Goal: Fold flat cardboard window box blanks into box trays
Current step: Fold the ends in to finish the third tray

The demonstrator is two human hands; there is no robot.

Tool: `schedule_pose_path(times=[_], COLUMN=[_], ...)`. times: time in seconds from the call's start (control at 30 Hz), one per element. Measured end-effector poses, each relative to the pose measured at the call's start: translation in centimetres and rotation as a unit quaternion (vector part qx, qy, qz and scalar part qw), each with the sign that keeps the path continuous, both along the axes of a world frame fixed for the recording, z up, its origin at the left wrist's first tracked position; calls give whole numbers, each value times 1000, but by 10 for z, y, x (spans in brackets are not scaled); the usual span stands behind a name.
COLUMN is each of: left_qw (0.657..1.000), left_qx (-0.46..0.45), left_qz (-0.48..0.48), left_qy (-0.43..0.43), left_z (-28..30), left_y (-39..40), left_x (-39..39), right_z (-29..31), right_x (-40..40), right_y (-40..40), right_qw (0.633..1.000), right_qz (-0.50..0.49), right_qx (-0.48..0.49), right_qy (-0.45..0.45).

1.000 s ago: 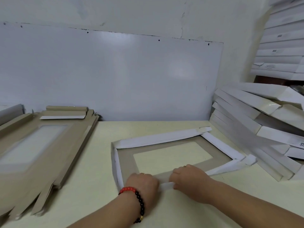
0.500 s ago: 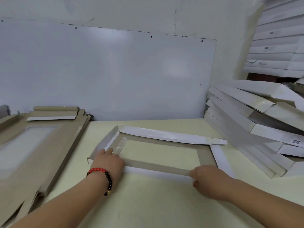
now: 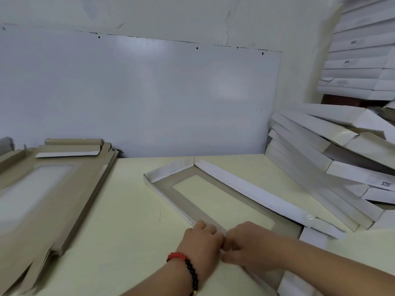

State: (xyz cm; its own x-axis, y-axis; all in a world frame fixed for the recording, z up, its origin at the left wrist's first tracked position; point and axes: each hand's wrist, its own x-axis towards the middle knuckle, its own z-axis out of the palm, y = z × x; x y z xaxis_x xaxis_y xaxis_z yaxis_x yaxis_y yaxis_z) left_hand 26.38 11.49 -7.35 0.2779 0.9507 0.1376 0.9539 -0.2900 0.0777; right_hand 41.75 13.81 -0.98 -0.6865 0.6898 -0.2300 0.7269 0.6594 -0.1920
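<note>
Both hands, left (image 3: 201,240) and right (image 3: 250,246), pinch the near corner of the blank (image 3: 192,201); thin, light card that probably creases easily, best held beside the folds.

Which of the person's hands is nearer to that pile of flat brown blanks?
Left. The left hand, on the box's near corner, lies on the side of the flat blank stack; the right hand is beside it, farther away.

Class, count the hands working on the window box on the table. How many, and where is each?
2. The left hand, with a beaded bracelet, and the right hand meet at the box's near corner, fingers curled on its edge. None seem hidden.
</note>
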Motion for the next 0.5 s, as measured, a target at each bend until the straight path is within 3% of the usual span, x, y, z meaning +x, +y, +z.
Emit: schedule_pose_path(times=[0.03,0.1,0.2,0.23,0.33,0.5], left_qw=[1000,999,998,998,995,997], left_qx=[2,10,22,27,40,56], left_qz=[-19,-40,-40,-38,-23,23], left_qy=[14,32,37,47,84,41], left_z=[1,5,12,14,18,17], left_y=[2,6,13,15,21,25], left_x=[-9,-33,-72,-83,-108,-123], right_z=[6,16,30,32,31,13], right_x=[6,26,78,97,134,139], right_y=[1,11,34,39,38,24], right_qw=[999,998,981,975,982,996], right_qz=[-13,-28,-65,-79,-60,27], right_qx=[-32,4,172,190,119,62], right_qy=[34,49,-52,-88,-131,-58])
